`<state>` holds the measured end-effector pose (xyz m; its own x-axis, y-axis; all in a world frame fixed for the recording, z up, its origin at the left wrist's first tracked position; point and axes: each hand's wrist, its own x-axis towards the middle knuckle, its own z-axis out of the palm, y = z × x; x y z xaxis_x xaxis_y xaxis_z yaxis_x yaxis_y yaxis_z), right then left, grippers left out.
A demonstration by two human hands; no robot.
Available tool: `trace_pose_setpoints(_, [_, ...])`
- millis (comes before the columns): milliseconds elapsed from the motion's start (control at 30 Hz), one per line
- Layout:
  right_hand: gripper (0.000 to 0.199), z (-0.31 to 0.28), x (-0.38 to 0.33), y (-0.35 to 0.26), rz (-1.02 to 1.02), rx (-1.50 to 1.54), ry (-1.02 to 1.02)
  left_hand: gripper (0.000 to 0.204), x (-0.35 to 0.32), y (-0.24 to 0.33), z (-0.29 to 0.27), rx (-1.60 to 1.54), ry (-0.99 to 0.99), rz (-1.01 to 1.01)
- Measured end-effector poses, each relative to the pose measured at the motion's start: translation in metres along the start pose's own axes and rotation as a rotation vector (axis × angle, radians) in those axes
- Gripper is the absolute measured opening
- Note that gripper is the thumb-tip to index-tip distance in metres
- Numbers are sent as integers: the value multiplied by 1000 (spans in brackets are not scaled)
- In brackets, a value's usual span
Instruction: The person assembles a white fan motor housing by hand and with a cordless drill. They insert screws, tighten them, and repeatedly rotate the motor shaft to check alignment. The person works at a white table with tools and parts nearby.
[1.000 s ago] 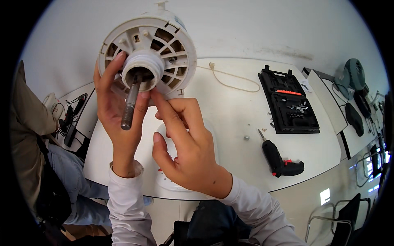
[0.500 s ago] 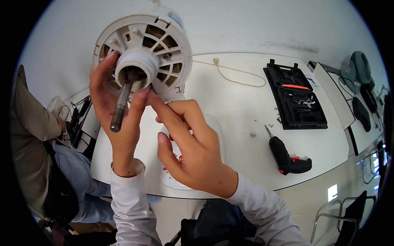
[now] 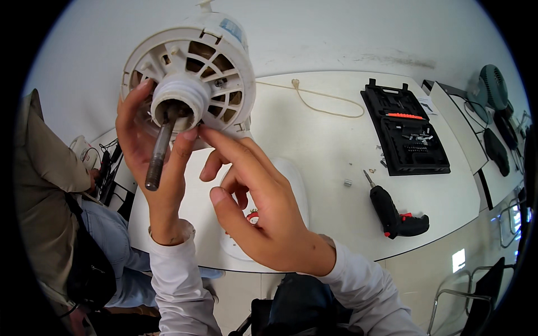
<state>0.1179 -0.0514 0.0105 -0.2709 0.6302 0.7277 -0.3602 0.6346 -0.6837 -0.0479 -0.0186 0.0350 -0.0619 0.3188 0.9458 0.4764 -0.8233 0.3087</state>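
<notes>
Illegibly small bluish label (image 3: 231, 28) on white housing (image 3: 180, 85)

A white table (image 3: 330, 224) with curved edges stands before me. On it lie an open black tool case (image 3: 388, 151), a black power screwdriver (image 3: 386, 210), a small metal cylinder (image 3: 348, 183), tiny loose bits, a cream cord (image 3: 330, 115) and a partly hidden white rounded base (image 3: 291, 171).
</notes>
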Motion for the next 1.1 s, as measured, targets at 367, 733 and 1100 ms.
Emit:
trace_pose_setpoints(367, [53,-4,1,7,-50,45,-59,86,1,5,4,-48,96,-5])
trace_pose_setpoints(733, [51,2,0,3,-71,-168,-18,97,4,7,-7,-108,-10,-265])
trace_pose_setpoints(1100, [56,10,-1,-5,-151,-629,17,81,6,20,-10,-188,-116,-373])
